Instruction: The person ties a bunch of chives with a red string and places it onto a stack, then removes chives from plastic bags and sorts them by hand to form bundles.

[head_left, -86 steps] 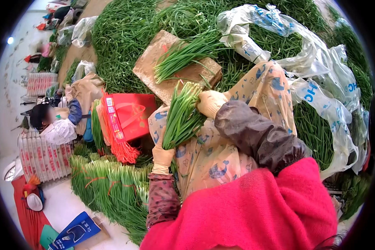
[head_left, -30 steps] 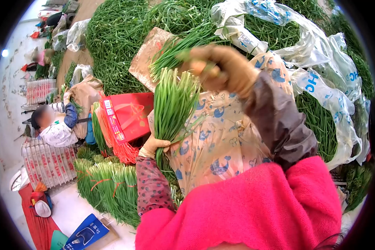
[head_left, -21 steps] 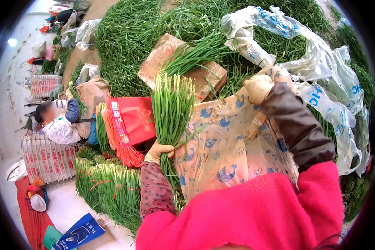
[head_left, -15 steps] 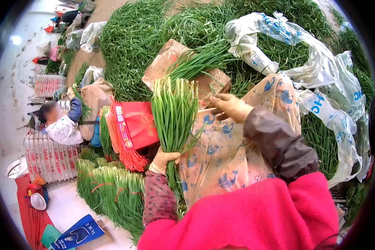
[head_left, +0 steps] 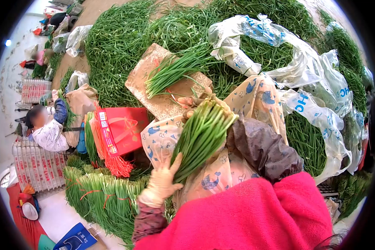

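Observation:
A thick bundle of garlic chives (head_left: 204, 137) lies tilted over my lap, pale cut ends at upper right and green leaves toward lower left. My right hand (head_left: 191, 103), in a worn tan glove, is wrapped round the bundle near its cut ends; the stems partly hide it. My left hand (head_left: 160, 181), in a pale glove, is open beside the leafy lower part, fingers spread and thumb against the leaves. Ahead, a smaller loose bunch of chives (head_left: 177, 73) rests on a patterned board (head_left: 141, 79). A printed plastic apron (head_left: 160, 135) covers my lap.
At left stands a red box (head_left: 127, 127) with red ties (head_left: 117, 166) hanging by it. Tied chive bundles (head_left: 100, 193) stand below. Loose chives (head_left: 116, 54) heap ahead, with clear plastic sheeting (head_left: 300, 71) at right. Another person (head_left: 50, 129) sits at far left.
The bundle has gone from upright in my left hand to tilted, with my right hand now round its cut ends. My left hand has let go and spread its fingers.

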A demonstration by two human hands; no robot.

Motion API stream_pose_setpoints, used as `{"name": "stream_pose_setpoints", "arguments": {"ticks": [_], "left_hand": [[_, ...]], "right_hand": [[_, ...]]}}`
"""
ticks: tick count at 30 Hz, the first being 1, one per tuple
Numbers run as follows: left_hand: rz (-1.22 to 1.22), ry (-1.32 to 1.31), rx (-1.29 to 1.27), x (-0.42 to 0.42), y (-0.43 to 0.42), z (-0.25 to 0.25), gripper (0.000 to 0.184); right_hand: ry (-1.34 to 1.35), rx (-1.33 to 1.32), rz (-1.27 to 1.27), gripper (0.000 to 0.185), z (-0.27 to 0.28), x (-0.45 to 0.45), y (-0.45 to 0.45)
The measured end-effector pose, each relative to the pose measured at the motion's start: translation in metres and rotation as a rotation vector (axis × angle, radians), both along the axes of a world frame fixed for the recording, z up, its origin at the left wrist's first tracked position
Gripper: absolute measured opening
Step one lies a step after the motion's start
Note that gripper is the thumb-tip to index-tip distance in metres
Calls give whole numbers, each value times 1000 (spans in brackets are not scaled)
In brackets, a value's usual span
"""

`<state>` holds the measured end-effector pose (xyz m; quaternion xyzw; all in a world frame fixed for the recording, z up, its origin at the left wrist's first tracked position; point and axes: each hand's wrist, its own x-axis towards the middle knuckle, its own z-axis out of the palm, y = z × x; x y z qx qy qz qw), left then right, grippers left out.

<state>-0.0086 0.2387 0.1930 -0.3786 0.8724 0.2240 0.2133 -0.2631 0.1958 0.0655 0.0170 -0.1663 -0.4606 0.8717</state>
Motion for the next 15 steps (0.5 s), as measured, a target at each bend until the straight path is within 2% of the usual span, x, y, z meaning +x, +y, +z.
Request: {"name": "stream_pose_setpoints", "arguments": {"ticks": [1,3,4,5,7,9,11,13,14,15], "left_hand": [[54,-70,206,9,-15,12,100],[248,432,404,39,-47,15,89],[514,480,494,33,-57,25,82],[620,805,642,25,-66,16,93],[539,1070,731,-10,-81,-9,110],[576,995,913,-28,-71,-56,125],[414,719,1075,-33,-56,-92,111],[544,651,1387,-42,-29,-108,97],[647,715,1458,-49,-17,-98,84],[653,716,1470,-51,-10,-96,84]], "right_hand": [[-25,20,23,74,3,0,6],[-160,98,7,75,3,4,15],[-103,91,-11,75,7,4,18],[-46,83,-30,75,13,3,20],[-47,92,-35,75,22,2,23],[44,79,-89,76,25,0,25],[200,233,-311,81,45,-1,31],[308,253,-428,83,46,-13,40],[504,218,-470,80,54,-19,46],[695,227,-472,75,57,-23,56]]}}
